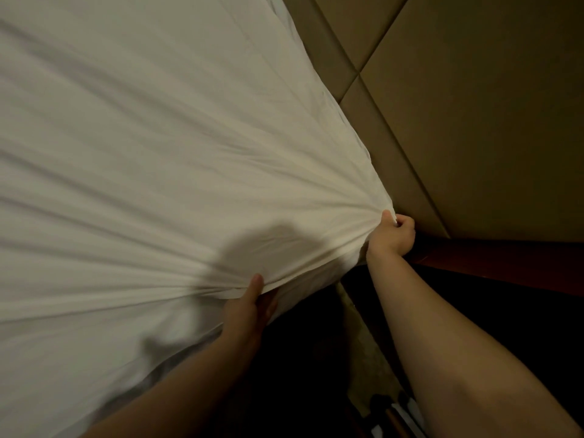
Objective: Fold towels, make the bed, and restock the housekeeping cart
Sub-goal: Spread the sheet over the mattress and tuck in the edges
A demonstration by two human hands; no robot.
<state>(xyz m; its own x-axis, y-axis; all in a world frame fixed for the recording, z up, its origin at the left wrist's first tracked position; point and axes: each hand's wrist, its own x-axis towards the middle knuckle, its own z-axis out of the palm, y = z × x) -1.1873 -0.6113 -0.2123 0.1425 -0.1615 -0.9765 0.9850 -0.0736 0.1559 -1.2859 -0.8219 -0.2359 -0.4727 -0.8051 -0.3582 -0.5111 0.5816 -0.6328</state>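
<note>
A white bed sheet [158, 153] covers the mattress and fills the left and middle of the head view. Taut creases fan out across it from the corner nearest me. My right hand [393, 237] grips a bunched bit of the sheet at that corner, right beside the padded headboard. My left hand [252, 306] holds the sheet's edge along the side of the mattress, thumb on top and fingers underneath the fabric.
A tan padded headboard [474, 105] with stitched panels runs along the right side. Below it a dark reddish wooden ledge [493, 263] juts out. Dark floor and a narrow pale strip [363, 336] lie between bed and wall.
</note>
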